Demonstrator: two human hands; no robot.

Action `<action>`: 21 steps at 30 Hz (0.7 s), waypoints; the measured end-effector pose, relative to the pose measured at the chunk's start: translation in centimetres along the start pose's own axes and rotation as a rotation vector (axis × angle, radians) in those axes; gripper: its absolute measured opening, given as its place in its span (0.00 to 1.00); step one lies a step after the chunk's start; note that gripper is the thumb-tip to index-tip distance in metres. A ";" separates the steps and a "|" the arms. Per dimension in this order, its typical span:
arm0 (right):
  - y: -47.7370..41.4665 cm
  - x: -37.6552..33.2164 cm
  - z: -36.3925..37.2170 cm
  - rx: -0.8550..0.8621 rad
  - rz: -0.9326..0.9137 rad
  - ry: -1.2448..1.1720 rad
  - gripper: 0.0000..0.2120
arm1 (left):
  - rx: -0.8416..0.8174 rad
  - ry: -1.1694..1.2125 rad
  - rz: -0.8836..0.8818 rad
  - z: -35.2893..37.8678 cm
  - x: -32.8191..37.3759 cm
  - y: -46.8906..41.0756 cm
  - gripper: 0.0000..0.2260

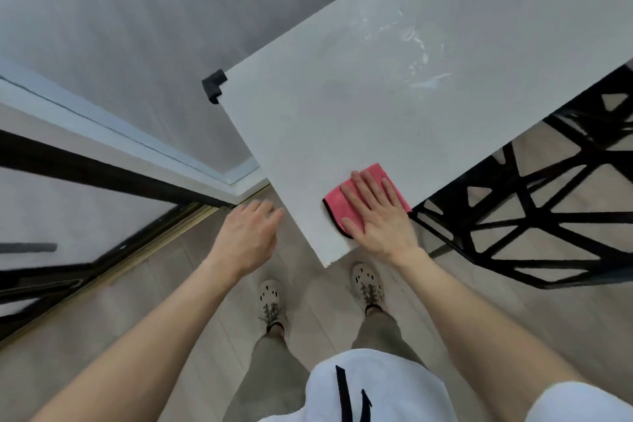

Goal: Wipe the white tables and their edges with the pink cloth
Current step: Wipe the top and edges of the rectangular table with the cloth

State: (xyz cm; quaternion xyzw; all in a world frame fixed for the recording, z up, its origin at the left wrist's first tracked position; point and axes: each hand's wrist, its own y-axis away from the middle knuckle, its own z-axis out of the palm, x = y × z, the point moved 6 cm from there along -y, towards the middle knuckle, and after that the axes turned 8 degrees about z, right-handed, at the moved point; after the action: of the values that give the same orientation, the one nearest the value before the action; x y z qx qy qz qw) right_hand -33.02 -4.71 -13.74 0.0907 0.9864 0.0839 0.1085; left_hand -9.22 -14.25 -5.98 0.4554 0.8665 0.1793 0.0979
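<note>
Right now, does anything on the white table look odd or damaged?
Glossy streaks smear the white rectangular tabletop beyond the pink cloth under the right hand. A black corner guard caps the far corner; the near corner is bare.

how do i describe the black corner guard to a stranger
Find the white table filling the upper right. Follow its left edge from the pink cloth to the far corner. The corner guard wraps it: the tabletop's only black piece; the near corner is bare.
</note>
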 end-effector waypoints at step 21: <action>3.3 -10.9 2.5 0.142 0.473 -0.039 0.31 | 0.144 0.062 0.477 4.2 -7.8 -5.0 0.42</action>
State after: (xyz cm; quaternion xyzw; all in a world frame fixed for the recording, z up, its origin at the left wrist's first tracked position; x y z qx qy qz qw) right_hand -21.42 -3.34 -13.37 0.3281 0.9388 0.0355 0.0985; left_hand -7.15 -22.35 -11.77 0.6473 0.7475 0.1490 -0.0067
